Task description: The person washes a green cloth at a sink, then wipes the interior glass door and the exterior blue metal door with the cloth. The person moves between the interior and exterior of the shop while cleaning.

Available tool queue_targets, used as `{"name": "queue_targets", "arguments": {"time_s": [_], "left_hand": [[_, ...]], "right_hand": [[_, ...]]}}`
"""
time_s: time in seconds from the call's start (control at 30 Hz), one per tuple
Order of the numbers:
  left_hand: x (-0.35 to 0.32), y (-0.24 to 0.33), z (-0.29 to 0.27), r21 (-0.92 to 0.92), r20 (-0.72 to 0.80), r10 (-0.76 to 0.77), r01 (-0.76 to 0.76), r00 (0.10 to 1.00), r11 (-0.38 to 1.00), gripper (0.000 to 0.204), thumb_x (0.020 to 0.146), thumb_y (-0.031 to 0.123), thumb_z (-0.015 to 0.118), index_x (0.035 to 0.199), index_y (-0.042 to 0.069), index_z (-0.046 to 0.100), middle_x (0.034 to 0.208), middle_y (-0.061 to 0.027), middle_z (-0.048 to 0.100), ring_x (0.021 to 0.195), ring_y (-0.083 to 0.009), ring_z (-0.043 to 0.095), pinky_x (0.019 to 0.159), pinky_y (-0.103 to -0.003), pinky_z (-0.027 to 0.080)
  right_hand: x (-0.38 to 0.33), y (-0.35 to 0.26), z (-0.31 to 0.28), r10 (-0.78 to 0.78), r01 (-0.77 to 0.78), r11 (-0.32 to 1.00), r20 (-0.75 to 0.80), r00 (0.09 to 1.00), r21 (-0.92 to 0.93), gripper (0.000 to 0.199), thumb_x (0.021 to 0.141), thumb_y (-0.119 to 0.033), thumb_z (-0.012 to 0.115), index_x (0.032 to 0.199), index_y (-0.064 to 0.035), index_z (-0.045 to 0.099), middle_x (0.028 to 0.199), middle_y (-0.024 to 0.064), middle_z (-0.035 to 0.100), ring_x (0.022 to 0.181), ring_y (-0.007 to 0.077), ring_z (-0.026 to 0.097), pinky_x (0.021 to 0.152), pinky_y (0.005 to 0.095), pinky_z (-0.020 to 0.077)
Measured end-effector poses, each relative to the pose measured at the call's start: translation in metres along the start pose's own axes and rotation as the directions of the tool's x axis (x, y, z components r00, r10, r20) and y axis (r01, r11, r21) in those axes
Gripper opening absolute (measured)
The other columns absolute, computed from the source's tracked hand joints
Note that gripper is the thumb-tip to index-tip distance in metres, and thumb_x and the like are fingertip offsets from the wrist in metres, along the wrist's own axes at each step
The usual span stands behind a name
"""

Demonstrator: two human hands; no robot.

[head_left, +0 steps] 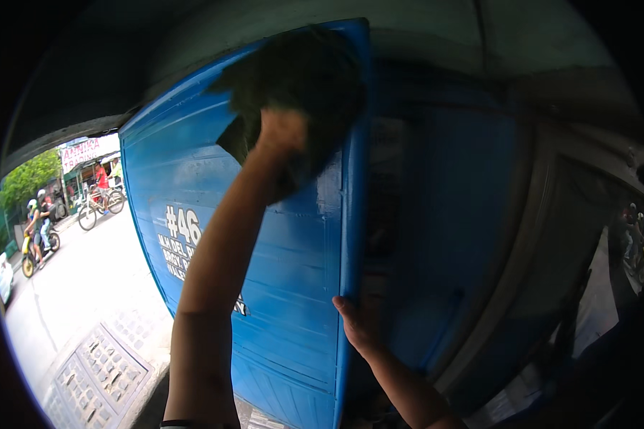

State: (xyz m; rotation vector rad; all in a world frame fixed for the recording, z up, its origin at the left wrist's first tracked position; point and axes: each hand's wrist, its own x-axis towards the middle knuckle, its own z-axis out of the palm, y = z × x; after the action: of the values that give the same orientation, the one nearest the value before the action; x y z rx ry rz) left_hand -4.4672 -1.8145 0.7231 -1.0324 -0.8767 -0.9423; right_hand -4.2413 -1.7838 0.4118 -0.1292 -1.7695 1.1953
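Observation:
A blue metal door (293,264) with white lettering stands in front of me. Raised high near its top edge, my left hand (283,130) is closed on a dark green cloth (293,71), which is spread against the panel and slightly blurred. Lower down, my right hand (358,325) grips the door's vertical edge. Its thumb shows at the front, while the other fingers are hidden behind the edge.
To the left lies a bright street with two riders on a motorcycle (41,239) and a person in red on a bicycle (101,200). A patterned drain cover (96,375) is set in the pavement. Right of the door is a dark doorway with a frame (504,286).

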Motion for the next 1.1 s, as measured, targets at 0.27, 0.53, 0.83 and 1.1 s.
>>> {"name": "queue_targets", "arguments": {"time_s": [0.27, 0.53, 0.83, 1.1], "left_hand": [[0.083, 0.101, 0.023, 0.12, 0.389, -0.268, 0.24, 0.881, 0.963, 0.042, 0.081, 0.026, 0.059, 0.12, 0.009, 0.056, 0.12, -0.021, 0.053, 0.117, -0.0378, 0.045, 0.097, -0.045, 0.038], [0.126, 0.07, 0.091, 0.208, 0.368, -0.276, 0.211, 0.888, 0.955, 0.04, 0.084, 0.034, 0.054, 0.111, 0.005, 0.061, 0.107, -0.0253, 0.062, 0.103, -0.0399, 0.058, 0.087, -0.045, 0.047], [-0.083, 0.084, 0.077, -0.075, 0.354, 0.15, -0.132, 0.923, 0.988, 0.051, 0.084, 0.037, 0.056, 0.126, 0.008, 0.054, 0.126, -0.0242, 0.051, 0.122, -0.0381, 0.045, 0.103, -0.042, 0.035], [-0.013, -0.013, 0.144, 0.214, 0.369, 0.072, -0.16, 0.927, 0.964, 0.051, 0.085, 0.032, 0.058, 0.128, 0.007, 0.052, 0.128, -0.022, 0.05, 0.123, -0.0359, 0.044, 0.104, -0.042, 0.033]], "right_hand": [[0.027, 0.014, -0.009, -0.004, 0.002, 0.996, 0.024, 1.0, 0.085, 0.057, 0.084, -0.052, 0.063, 0.11, -0.0013, 0.056, 0.089, 0.0085, 0.06, 0.085, 0.0175, 0.059, 0.074, 0.0307, 0.0476], [0.061, 0.04, -0.034, -0.098, 0.087, 0.969, 0.037, 0.994, 0.229, 0.052, 0.087, -0.047, 0.062, 0.11, -0.0007, 0.056, 0.087, 0.0058, 0.059, 0.082, 0.0158, 0.057, 0.075, 0.0291, 0.0463], [0.104, 0.068, -0.042, -0.133, 0.133, 0.96, -0.017, 0.991, 0.246, 0.048, 0.09, -0.044, 0.06, 0.108, 0.0004, 0.056, 0.085, 0.0065, 0.059, 0.078, 0.016, 0.057, 0.07, 0.0294, 0.0466], [0.133, 0.108, -0.028, -0.088, 0.085, 0.979, 0.009, 0.996, 0.184, 0.046, 0.092, -0.043, 0.057, 0.106, 0.0008, 0.055, 0.077, 0.0027, 0.053, 0.07, 0.0114, 0.051, 0.064, 0.0263, 0.0432]]}}
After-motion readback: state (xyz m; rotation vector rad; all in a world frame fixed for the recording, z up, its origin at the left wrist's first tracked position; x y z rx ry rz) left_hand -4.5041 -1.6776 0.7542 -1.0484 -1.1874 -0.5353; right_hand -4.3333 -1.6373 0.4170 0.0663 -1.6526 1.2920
